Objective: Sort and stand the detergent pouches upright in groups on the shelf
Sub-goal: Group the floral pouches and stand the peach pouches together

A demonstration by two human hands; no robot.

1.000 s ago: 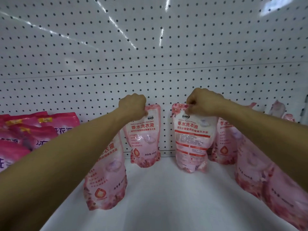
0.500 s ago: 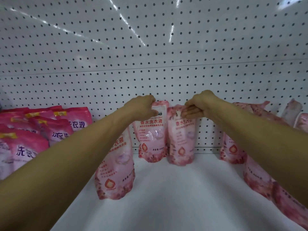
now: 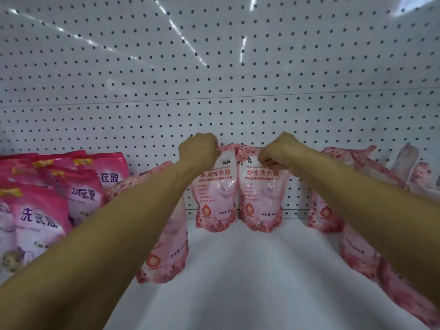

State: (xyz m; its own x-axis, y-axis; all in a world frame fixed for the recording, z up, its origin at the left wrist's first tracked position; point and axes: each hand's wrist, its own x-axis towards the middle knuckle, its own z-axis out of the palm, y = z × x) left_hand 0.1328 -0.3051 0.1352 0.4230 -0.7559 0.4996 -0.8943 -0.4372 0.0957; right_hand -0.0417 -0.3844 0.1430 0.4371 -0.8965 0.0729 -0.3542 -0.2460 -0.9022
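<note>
1. Head view, the only one I have. The left hand (image 3: 198, 148), fingers curled, grips the top edge of a pale pink plastic stand-up detergent pouch (image 3: 215, 189); the right hand (image 3: 277, 152) pinches the top of a second matching pale pink pouch (image 3: 262, 191).
2. Change from half a second ago: the right-hand pouch then stood turned edge-on and narrow; it now faces me squarely, upright and touching its neighbour, both at the back of the white shelf (image 3: 238, 270) against the white perforated back panel (image 3: 214, 79).
3. Change from one second ago: the two pouches were then well apart, the right one tilted; the gap has closed.
4. Writing: each held pouch carries the red heading 香水洗衣液, a red droplet logo at lower left and 净含量 with a figure beginning 400 at lower right. The smaller lines are too blurred for me to read.
5. A third pale pink pouch (image 3: 164, 253) leans under my left forearm, nearer the shelf front.
6. A row of further pale pink pouches (image 3: 357, 256) leans along the right side, partly behind my right forearm.
7. A group of deeper pink pouches (image 3: 81, 186) stands at the left, marked 洗衣液 in white.
</note>
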